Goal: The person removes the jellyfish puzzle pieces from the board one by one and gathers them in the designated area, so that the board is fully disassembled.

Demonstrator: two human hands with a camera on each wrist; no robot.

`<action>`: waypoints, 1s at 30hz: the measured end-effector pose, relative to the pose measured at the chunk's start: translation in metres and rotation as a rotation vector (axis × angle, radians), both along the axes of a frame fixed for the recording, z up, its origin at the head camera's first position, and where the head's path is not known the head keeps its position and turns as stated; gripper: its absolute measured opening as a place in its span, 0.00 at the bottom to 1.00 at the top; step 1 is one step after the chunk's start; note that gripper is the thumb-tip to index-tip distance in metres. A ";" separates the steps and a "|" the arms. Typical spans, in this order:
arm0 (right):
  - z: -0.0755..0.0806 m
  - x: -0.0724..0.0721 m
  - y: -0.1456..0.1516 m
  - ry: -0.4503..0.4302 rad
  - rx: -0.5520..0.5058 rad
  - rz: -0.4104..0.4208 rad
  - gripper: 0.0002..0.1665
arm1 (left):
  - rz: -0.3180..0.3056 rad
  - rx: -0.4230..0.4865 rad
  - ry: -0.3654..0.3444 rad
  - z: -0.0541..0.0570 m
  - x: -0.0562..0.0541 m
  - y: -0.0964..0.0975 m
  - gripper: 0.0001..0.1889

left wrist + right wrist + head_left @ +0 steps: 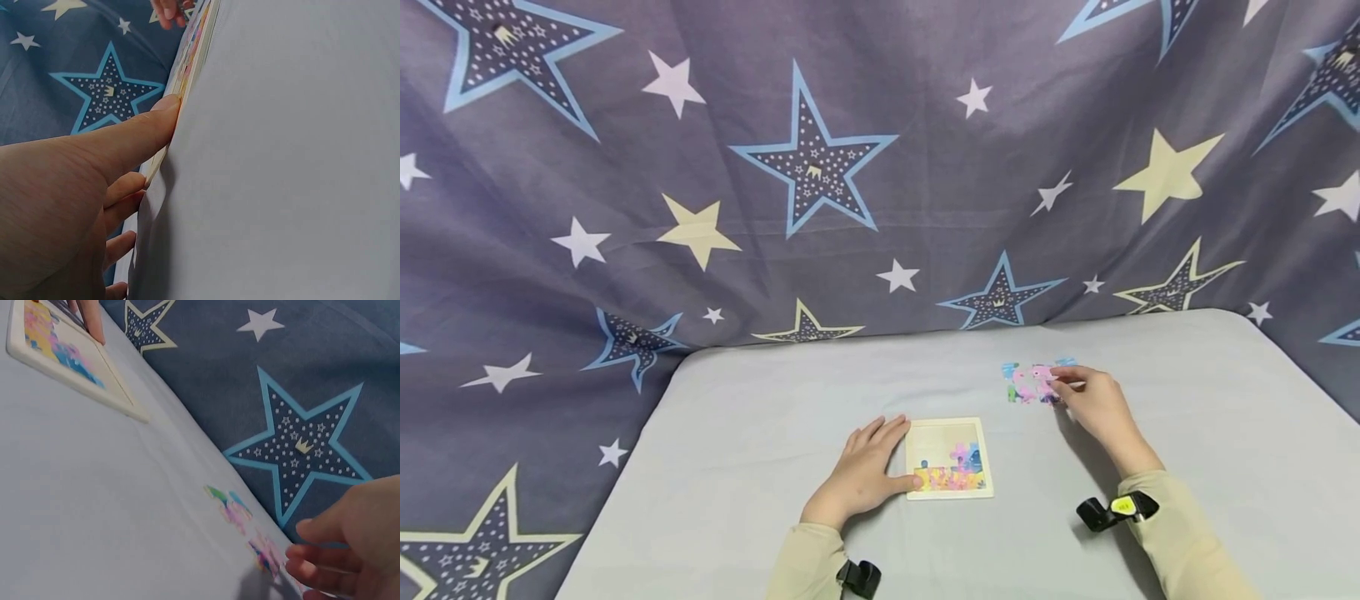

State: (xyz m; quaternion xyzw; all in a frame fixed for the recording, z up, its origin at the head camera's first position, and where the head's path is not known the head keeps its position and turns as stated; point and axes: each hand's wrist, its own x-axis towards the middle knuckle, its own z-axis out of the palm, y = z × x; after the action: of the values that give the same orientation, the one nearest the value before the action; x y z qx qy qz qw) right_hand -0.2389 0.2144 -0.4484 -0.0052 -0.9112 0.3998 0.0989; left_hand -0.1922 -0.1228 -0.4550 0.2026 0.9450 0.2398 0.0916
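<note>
A cream puzzle frame lies on the table, its lower part filled with joined yellow, pink and blue pieces. My left hand rests along the frame's left side with fingers extended, the thumb touching its lower left corner area. Beyond the frame to the right lie several loose jigsaw pieces, pink, blue and green. My right hand is over the right side of these pieces, its thumb and fingers slightly bent. In the right wrist view no piece shows between the thumb and fingers; the lower fingertips are partly cut off.
A pale grey cloth covers the table. Behind it hangs a dark curtain printed with stars, meeting the table's back edge. Black straps with camera mounts sit on both wrists.
</note>
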 end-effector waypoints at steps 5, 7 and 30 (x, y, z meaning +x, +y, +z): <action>0.005 0.000 -0.010 0.010 -0.008 0.115 0.16 | 0.001 0.003 -0.003 0.000 -0.001 0.000 0.42; 0.006 0.000 -0.015 0.015 -0.002 0.160 0.15 | 0.000 0.002 -0.002 0.000 -0.001 0.001 0.42; 0.000 0.019 -0.068 -0.044 0.029 0.600 0.12 | 0.005 -0.001 0.002 -0.001 0.000 0.000 0.42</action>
State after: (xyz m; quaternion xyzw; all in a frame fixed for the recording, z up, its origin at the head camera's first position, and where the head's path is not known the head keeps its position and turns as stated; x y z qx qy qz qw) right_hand -0.2198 0.1467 -0.4480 0.2573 -0.8796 0.3977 -0.0434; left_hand -0.1926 -0.1231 -0.4565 0.2003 0.9457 0.2396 0.0903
